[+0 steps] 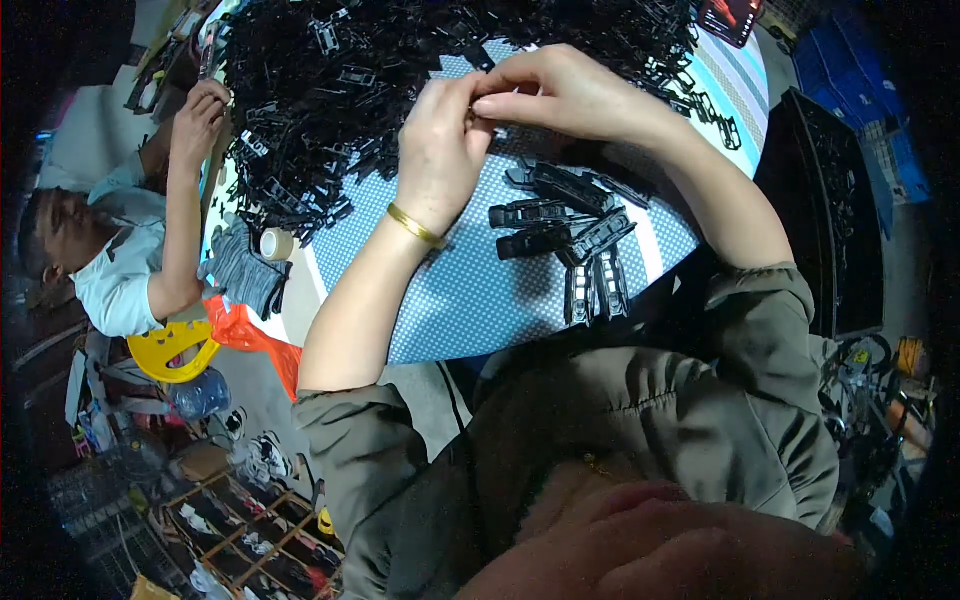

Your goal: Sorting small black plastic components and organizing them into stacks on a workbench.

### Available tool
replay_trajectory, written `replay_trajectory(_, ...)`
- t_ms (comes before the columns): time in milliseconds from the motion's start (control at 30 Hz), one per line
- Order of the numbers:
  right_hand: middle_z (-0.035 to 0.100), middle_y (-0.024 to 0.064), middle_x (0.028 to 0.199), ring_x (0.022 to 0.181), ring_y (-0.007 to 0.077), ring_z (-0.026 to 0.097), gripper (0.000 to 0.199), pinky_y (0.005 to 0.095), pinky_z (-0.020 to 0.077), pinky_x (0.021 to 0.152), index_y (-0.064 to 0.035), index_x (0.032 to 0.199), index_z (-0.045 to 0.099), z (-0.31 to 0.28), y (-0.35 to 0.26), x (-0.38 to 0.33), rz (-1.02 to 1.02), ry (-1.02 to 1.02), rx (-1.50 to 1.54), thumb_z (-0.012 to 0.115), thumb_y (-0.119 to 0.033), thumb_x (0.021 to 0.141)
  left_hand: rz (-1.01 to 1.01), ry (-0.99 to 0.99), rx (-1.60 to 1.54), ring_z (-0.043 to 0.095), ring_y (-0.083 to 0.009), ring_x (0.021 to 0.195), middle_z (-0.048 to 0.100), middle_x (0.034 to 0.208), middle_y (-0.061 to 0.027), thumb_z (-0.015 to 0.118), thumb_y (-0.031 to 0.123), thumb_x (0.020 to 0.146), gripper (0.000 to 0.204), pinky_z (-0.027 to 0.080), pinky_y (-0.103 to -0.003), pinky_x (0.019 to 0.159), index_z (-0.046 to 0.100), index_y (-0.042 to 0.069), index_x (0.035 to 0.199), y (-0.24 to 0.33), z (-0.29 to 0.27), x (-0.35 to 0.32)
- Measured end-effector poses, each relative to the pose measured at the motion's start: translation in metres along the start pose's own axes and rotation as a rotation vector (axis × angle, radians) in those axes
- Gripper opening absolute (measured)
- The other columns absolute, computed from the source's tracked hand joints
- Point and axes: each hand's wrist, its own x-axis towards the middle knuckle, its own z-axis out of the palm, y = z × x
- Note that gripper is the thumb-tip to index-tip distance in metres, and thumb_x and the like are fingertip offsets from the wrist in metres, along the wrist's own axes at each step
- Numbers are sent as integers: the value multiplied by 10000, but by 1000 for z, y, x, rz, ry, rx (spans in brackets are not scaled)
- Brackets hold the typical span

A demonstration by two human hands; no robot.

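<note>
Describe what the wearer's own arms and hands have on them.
Both forearms are bare. The left hand has a thin gold bangle at the wrist. The right hand shows no ring, watch or glove. Olive-green sleeves are pushed up to about the elbows, loose and creased, part of the same olive-green top.

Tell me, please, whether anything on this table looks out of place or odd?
Nothing stands out. The black plastic parts form a loose heap, some laid out near the table edge. Both hands, left and right, meet over them.

Round table [470,310] with blue dotted cover, heaped black plastic clips [330,120], tape roll [276,243]
</note>
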Motion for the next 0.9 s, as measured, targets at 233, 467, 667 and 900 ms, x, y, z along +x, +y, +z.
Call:
replay_trajectory(233,543,119,1079,1011,236,526,443,347,465,813,-109,1139,535,-76,56,-80,22,283,-652,607,-355,777,-467,-79,-514,558,-100,668,543,772,-59,683,89,697,201,451,-218,591,612,4,865,-13,5,-6)
replay_trajectory(467,528,144,1024,746,255,597,784,346,490,630,-150,1271,393,-66,69,-148,590,124,-819,585,-607,663,-495,-421,-971,544,-80,792,580,963,-34,611,118,787,246,445,-199,720,562,5,1000,4,22,1)
replay_trajectory(667,532,155,950,754,312,583,536,353,478,638,-81,1157,481,-23,61,-89,208,204,-609,646,-357,727,-251,-621,-933,540,-148,918,546,1119,-92,564,139,808,207,435,-256,796,553,47,993,10,22,-9)
replay_trajectory(900,554,112,820,718,292,584,335,365,481,621,-68,1031,562,0,65,-4,-218,113,-531,639,-186,726,-204,-776,-789,520,-177,1013,522,1165,-128,549,162,826,212,421,-289,850,539,44,1001,16,6,-7)
